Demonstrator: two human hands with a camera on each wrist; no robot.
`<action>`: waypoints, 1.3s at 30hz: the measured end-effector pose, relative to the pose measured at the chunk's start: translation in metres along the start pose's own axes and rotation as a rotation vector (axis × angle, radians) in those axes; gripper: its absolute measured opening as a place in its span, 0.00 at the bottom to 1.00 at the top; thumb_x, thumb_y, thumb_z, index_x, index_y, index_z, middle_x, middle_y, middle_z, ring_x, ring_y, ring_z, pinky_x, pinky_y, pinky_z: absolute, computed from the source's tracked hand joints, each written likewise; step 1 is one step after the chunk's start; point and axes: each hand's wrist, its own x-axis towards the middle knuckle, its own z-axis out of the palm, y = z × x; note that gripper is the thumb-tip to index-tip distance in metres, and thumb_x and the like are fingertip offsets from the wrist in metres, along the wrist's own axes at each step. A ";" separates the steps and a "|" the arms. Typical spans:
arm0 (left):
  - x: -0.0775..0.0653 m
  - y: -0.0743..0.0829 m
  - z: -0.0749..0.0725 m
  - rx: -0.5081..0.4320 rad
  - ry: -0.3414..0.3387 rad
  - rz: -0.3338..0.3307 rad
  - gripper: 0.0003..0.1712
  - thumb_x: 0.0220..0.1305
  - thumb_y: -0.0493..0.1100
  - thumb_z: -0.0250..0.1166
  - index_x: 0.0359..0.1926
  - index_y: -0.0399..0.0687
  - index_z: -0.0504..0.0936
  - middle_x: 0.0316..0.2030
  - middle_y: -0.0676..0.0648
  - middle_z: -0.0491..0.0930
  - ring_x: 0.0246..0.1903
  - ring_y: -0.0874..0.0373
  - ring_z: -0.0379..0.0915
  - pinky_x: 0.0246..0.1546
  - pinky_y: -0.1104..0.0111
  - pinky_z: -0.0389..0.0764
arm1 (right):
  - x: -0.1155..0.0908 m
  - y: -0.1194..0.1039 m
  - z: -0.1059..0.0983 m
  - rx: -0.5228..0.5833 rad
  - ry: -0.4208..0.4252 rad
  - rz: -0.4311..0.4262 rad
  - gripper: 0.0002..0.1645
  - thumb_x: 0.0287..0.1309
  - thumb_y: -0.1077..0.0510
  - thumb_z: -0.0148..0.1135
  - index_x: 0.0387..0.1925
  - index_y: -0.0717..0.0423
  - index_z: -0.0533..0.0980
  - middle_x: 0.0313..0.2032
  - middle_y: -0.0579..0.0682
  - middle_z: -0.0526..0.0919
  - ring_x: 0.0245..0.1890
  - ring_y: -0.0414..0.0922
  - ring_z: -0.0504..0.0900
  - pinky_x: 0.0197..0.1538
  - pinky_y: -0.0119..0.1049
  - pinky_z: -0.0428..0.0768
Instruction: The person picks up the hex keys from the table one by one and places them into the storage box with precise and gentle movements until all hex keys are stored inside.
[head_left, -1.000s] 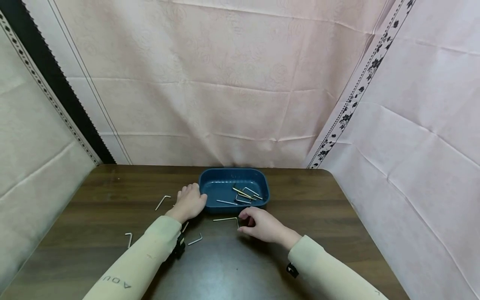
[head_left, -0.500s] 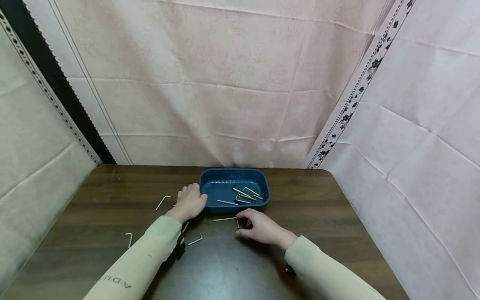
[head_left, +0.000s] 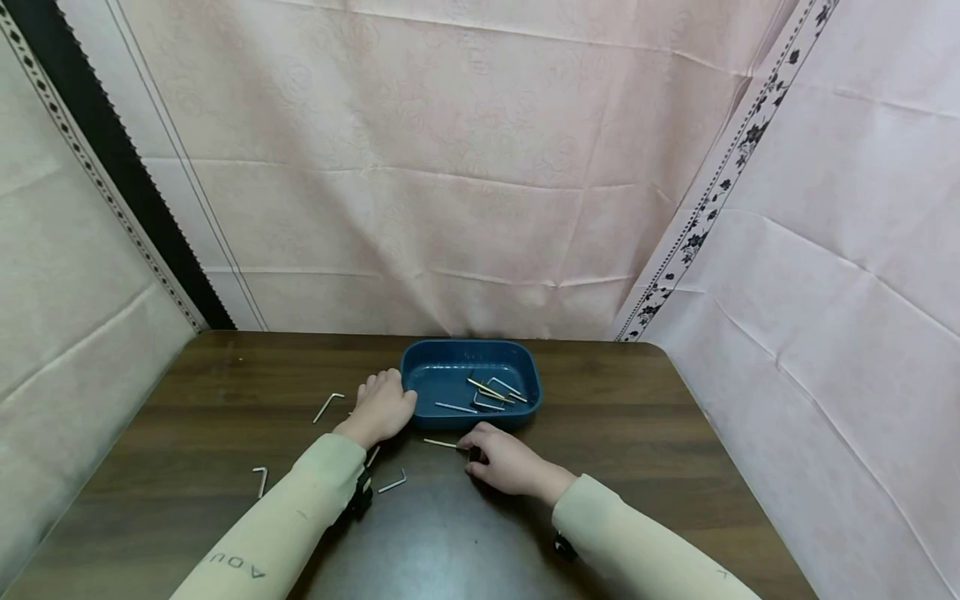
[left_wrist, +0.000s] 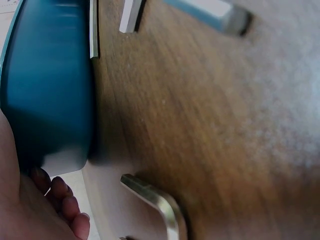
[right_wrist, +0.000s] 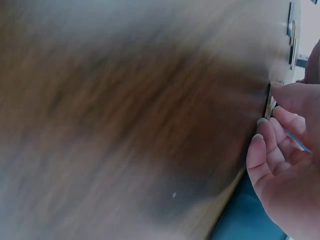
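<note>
A blue tray [head_left: 442, 358] stands near the table's far edge with several silver and gold hex keys [head_left: 491, 390] inside. My left hand [head_left: 378, 408] holds the tray's left end, thumb at the rim and fingers along the outside; the fingers [left_wrist: 70, 205] show curled beside the tray wall [left_wrist: 50, 100] in the left wrist view. Just in front of the tray, my right hand [head_left: 510, 462] pinches an L-shaped hex key [head_left: 441, 443] by its bent end between thumb and fingers. Its long arm points left, close over the table. Those fingers hide the short arm in the head view.
Loose hex keys lie on the wooden table [head_left: 600, 417]: one left of the tray [head_left: 327, 407], one farther left and nearer [head_left: 260, 481], one in front [head_left: 393, 483], another partly behind the left wrist [head_left: 372, 456]. Cloth curtains [head_left: 465, 208] surround the table's back and sides.
My right hand has moved slightly left and nearer, and its thumb and fingers have closed on the hex key, which has shifted a little. My left hand has stayed at the tray.
</note>
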 end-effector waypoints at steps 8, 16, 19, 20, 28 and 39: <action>0.002 0.000 0.002 0.009 0.001 -0.001 0.23 0.71 0.50 0.46 0.55 0.35 0.67 0.44 0.43 0.68 0.44 0.46 0.58 0.48 0.52 0.58 | -0.007 -0.004 -0.001 0.001 -0.062 0.015 0.18 0.62 0.57 0.63 0.54 0.49 0.77 0.45 0.41 0.73 0.36 0.35 0.74 0.42 0.28 0.74; 0.000 -0.003 0.000 -0.001 -0.008 -0.007 0.24 0.71 0.50 0.46 0.56 0.35 0.67 0.45 0.42 0.68 0.44 0.45 0.58 0.48 0.52 0.57 | -0.019 -0.007 -0.009 0.050 -0.150 0.001 0.17 0.61 0.57 0.63 0.52 0.48 0.77 0.46 0.40 0.72 0.37 0.37 0.74 0.42 0.29 0.74; -0.001 -0.004 0.001 -0.004 -0.009 -0.013 0.26 0.70 0.50 0.46 0.58 0.34 0.66 0.47 0.42 0.68 0.45 0.45 0.58 0.49 0.52 0.58 | -0.017 -0.007 -0.007 0.066 -0.137 0.010 0.14 0.62 0.54 0.63 0.50 0.48 0.78 0.44 0.41 0.73 0.38 0.37 0.74 0.43 0.30 0.74; -0.001 -0.004 0.002 -0.005 -0.009 -0.013 0.26 0.70 0.50 0.46 0.59 0.33 0.66 0.47 0.41 0.68 0.45 0.45 0.58 0.49 0.51 0.58 | -0.016 -0.007 -0.005 0.067 -0.127 0.011 0.14 0.62 0.52 0.63 0.49 0.48 0.78 0.44 0.41 0.73 0.37 0.37 0.74 0.43 0.30 0.74; 0.002 -0.004 0.004 -0.006 0.003 -0.005 0.25 0.71 0.50 0.46 0.57 0.34 0.66 0.46 0.42 0.68 0.45 0.45 0.58 0.49 0.52 0.58 | -0.010 -0.008 0.001 0.024 -0.062 0.036 0.08 0.60 0.50 0.65 0.40 0.45 0.78 0.38 0.41 0.73 0.35 0.36 0.73 0.42 0.30 0.74; 0.001 -0.002 0.002 -0.009 0.009 0.004 0.25 0.70 0.50 0.47 0.57 0.34 0.67 0.46 0.42 0.69 0.45 0.45 0.59 0.50 0.51 0.58 | -0.008 -0.012 0.006 -0.060 -0.034 0.023 0.05 0.62 0.54 0.64 0.31 0.45 0.75 0.29 0.38 0.69 0.28 0.33 0.70 0.34 0.28 0.72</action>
